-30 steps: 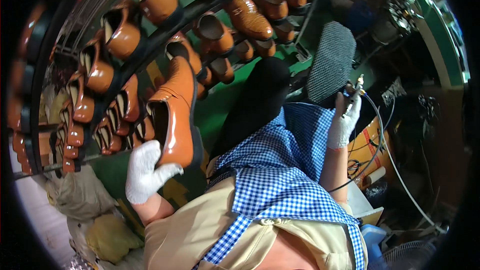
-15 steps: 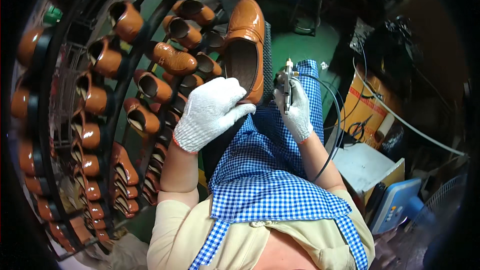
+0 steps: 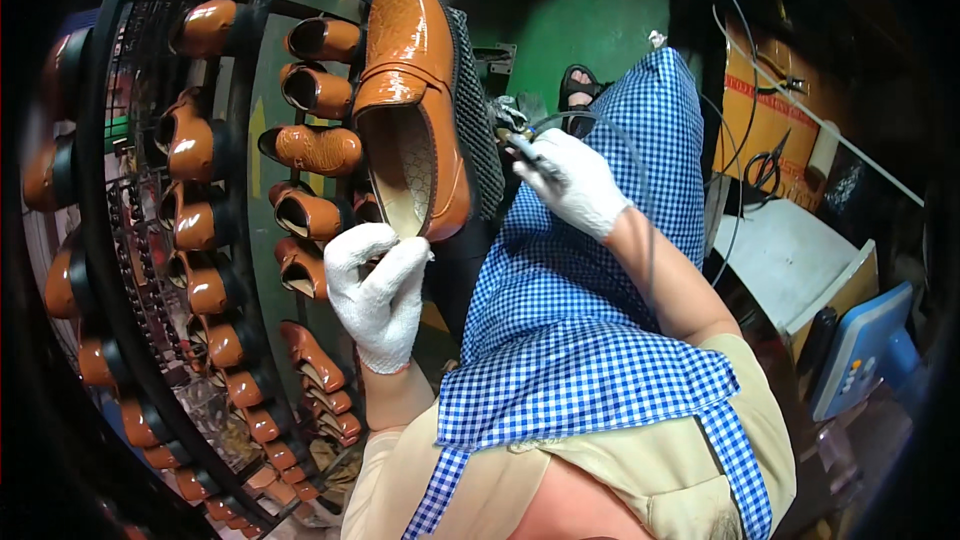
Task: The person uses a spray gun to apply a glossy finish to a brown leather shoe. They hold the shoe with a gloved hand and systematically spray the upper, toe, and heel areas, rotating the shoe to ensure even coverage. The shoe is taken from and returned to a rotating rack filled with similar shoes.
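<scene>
The left hand (image 3: 378,292) (white-gloved) is closed on the heel of a tan shoe (image 3: 420,100) held up over the blue checked apron (image 3: 590,340). The right hand (image 3: 580,185) grips a thin corded tool (image 3: 525,152) beside its sole. An orange box (image 3: 770,120) stands right of the apron.

White knit gloves cover both hands, with a blue-and-white checked apron (image 3: 590,330) over a beige top (image 3: 700,480).

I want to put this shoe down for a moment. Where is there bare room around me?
The white tabletop at your right, between the orange box and the blue device, looks bare. The green floor past your apron is open too. The rack at your left is packed with shoes. Left hand holds the shoe; right hand a tool.
</scene>
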`<state>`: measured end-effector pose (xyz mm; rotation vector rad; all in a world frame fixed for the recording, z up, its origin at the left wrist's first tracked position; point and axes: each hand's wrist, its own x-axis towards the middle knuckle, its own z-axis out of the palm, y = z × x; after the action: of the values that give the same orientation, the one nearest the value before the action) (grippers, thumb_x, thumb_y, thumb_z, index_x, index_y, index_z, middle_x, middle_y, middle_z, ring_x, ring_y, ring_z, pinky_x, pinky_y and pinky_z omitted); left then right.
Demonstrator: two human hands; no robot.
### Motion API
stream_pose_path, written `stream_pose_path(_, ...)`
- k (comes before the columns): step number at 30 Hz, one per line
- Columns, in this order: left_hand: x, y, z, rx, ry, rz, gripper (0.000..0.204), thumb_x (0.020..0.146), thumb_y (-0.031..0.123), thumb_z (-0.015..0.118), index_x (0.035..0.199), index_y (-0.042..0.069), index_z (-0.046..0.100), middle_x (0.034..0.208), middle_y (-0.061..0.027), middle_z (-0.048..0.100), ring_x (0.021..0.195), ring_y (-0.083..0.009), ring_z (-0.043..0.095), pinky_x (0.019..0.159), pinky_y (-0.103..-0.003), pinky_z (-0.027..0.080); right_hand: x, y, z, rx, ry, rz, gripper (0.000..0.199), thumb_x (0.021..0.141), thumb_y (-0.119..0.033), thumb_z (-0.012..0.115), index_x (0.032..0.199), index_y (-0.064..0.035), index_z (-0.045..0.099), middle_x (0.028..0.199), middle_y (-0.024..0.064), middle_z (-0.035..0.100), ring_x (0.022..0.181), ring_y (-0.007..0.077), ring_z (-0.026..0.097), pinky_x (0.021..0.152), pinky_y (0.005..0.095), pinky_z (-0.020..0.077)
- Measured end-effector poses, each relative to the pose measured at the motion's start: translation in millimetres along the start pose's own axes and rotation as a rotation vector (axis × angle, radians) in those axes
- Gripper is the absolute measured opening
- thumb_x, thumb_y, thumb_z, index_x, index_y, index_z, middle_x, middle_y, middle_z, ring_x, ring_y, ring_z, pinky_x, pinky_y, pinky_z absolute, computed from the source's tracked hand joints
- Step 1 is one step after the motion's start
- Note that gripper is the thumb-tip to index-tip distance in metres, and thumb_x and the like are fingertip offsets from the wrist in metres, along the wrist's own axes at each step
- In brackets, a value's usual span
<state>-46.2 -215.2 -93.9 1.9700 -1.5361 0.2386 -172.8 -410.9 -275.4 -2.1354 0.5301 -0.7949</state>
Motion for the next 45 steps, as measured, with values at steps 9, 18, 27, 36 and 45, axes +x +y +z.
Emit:
stream_pose_path(9,-12.0,-10.1,1.5,0.016,0.07,-0.006,0.052,0.069,-0.022,0.079,0.108,0.012,0.075,0.123,-0.0093,0.057,0.1,-0.0207,0.064,0.083,-0.03,0.052,-3.5,-59.1,-83.1,0.404,-0.102,0.122,0.017,0.098,-0.022,0.071,0.103,-0.0058,0.068,0.091,0.0129,0.063,0.081,0.0319,0.065,0.072,0.0403,0.0524)
stream_pose_path(18,-17.8,-15.4,1.5,-0.016,0.058,-0.013,0.052,0.07,-0.023,0.077,0.108,0.013,0.074,0.125,-0.0105,0.058,0.102,-0.0224,0.065,0.085,-0.032,0.052,-9.1,-61.4,-71.7,0.477,-0.083,0.104,0.017,0.094,-0.021,0.077,0.099,-0.0077,0.068,0.083,0.0099,0.065,0.072,0.0301,0.066,0.067,0.0378,0.053)
stream_pose_path(27,-10.0,-17.5,-5.9,0.008,0.018,0.047,0.046,0.069,-0.017,0.082,0.105,0.011,0.077,0.116,-0.0115,0.066,0.101,-0.0242,0.067,0.084,-0.033,0.054,-5.0,-66.1,-63.1,0.452,-0.073,0.062,0.02,0.095,-0.024,0.075,0.107,-0.0086,0.071,0.086,0.0106,0.064,0.074,0.0301,0.065,0.066,0.0386,0.0536)
stream_pose_path(36,43.9,-13.2,-35.7,0.147,-0.308,0.327,0.042,0.067,-0.003,0.083,0.105,0.013,0.079,0.104,-0.009,0.071,0.093,-0.0282,0.071,0.077,-0.037,0.059,-9.0,-73.8,-77.8,0.358,-0.202,0.063,0.017,0.093,-0.024,0.075,0.094,-0.0079,0.07,0.084,0.0103,0.066,0.077,0.0306,0.067,0.069,0.0384,0.0561)
stream_pose_path(45,113.2,23.3,-17.1,0.227,-0.607,0.623,0.035,0.067,0.009,0.076,0.101,0.013,0.073,0.095,-0.0028,0.068,0.093,-0.0246,0.068,0.087,-0.048,0.06,-24.1,-74.3,-98.1,0.309,-0.148,0.112,0.02,0.092,-0.027,0.074,0.094,-0.0069,0.07,0.083,0.0115,0.064,0.075,0.03,0.067,0.065,0.0394,0.0553)
